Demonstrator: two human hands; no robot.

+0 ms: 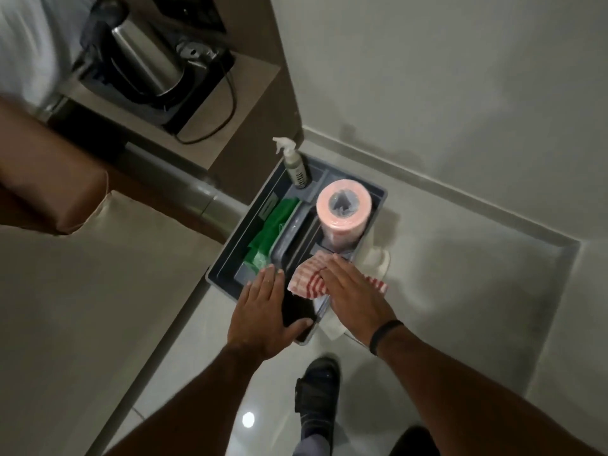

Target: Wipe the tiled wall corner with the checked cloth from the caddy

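Where the glossy pale floor (444, 278) meets the grey wall (460, 77), the caddy (230, 248) sits on the tiles. The checked cloth (307, 284) lies bunched at its near end under the right hand (355, 297); grip cannot be told. The left hand (263, 314) is flat, fingers straight, over the caddy's near rim

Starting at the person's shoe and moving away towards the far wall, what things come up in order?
shoe → checked cloth → pink roll → spray bottle
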